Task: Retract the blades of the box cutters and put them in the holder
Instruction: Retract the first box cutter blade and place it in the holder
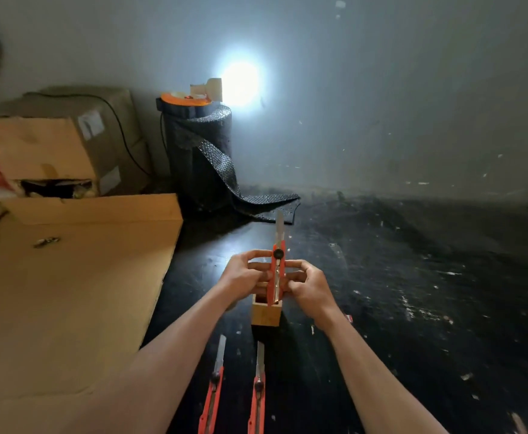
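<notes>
Orange box cutter, blade out, pinched upright by left hand and right hand over wooden holder; light, rigid, sharp-tipped; best gripped mid-handle.

1 red cutter upright, blade out, over wood holder; 2 more cutters lying nearby

A single head-worn view is aimed forward and down across the dark desk, near the hands, towards the wall.
</notes>
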The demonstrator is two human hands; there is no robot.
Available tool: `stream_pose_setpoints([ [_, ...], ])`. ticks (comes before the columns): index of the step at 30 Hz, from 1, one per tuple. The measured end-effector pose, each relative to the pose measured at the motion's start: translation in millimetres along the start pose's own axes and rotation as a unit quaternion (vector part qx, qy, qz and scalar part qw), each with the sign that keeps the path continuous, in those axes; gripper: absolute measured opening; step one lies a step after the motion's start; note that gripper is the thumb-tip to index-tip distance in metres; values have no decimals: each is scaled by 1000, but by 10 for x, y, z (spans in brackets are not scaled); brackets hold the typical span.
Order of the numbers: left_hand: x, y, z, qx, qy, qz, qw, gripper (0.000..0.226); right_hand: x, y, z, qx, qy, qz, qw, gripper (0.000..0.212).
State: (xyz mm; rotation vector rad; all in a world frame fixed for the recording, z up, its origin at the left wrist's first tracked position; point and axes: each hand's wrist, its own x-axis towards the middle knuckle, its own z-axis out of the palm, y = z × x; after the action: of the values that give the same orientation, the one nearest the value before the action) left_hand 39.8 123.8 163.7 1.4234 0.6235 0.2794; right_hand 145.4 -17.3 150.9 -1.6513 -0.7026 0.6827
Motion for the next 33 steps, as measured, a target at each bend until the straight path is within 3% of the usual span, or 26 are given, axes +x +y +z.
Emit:
stream_pose_setpoints([
  [4, 14, 204, -112, -15, 2, 22, 1000, 42, 176, -232, 81, -59, 27, -85, 994, 42],
  [7, 6, 340, -138, -5, -3, 39, 999, 42, 314, -442, 77, -76, 41, -128, 988, 30],
  [11, 39, 453, -168, 1, 1, 53, 999, 43, 466, -573, 19, -86, 44, -130, 987, 16],
  [33, 157, 679, -247, -47, 31, 36, 998, 41, 496, -519, -32, -5, -58, -107, 993, 13],
])
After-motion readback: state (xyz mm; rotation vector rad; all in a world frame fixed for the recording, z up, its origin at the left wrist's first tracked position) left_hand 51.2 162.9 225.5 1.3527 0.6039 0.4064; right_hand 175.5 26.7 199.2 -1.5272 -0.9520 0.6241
